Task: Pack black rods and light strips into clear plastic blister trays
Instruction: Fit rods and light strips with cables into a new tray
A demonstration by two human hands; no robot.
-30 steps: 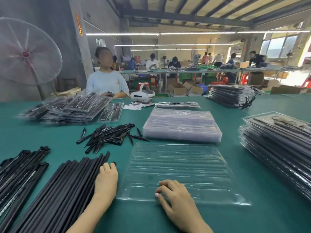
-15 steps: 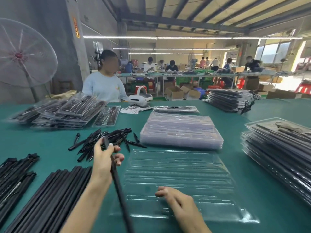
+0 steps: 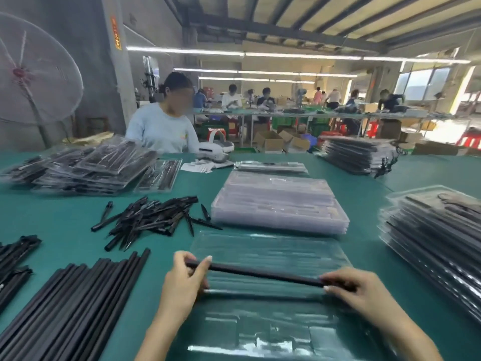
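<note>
A long black rod (image 3: 260, 272) lies crosswise over the clear blister tray (image 3: 273, 248) in front of me. My left hand (image 3: 182, 287) pinches its left end between thumb and fingers. My right hand (image 3: 359, 295) pinches the right end. The rod hovers at or just above the tray's middle grooves; contact is unclear. A row of long black rods (image 3: 78, 308) lies to my left on the green table (image 3: 65, 225). Further left lies a bundle of dark strips (image 3: 13, 259).
A heap of short black pieces (image 3: 151, 220) lies behind the rods. A stack of empty clear trays (image 3: 281, 201) sits behind the working tray. Filled trays are piled at right (image 3: 437, 235), far left (image 3: 86, 168) and back right (image 3: 359, 155). A person in pale blue (image 3: 164, 128) sits opposite.
My left hand lifted one rod from the left row and swung it over the tray. My right hand left the tray's near edge and took the rod's right end.
</note>
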